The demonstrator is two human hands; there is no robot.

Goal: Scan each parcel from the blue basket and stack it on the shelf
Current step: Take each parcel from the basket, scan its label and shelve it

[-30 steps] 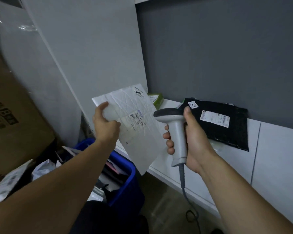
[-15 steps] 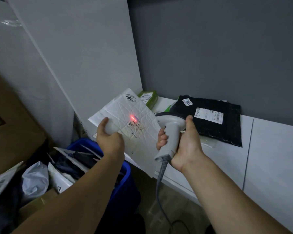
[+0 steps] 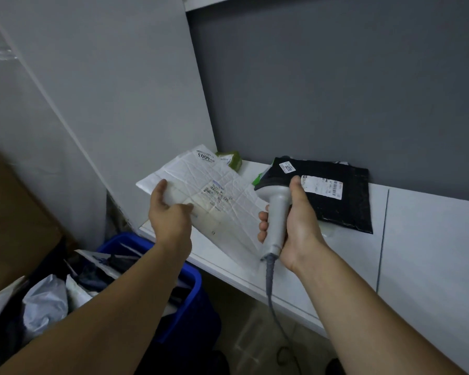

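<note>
Over the front-left edge of the shelf (image 3: 431, 239): white parcel (image 3: 222, 196), long axis slanting toward the back-left corner, with the left hand (image 3: 168, 215) pinching its left edge (the nearer hand). The right hand (image 3: 295, 226) grips the scanner (image 3: 276, 209) just beside.

At our far left we see a brown cardboard box (image 3: 16, 212), beside a tall pale grey panel (image 3: 119, 90). A dark grey wall (image 3: 336, 90) fills the upper right. Below us lies dim brownish floor (image 3: 255, 334).

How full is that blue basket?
Not empty: the blue basket holds several parcels, white and dark ones, piled near its rim.
</note>
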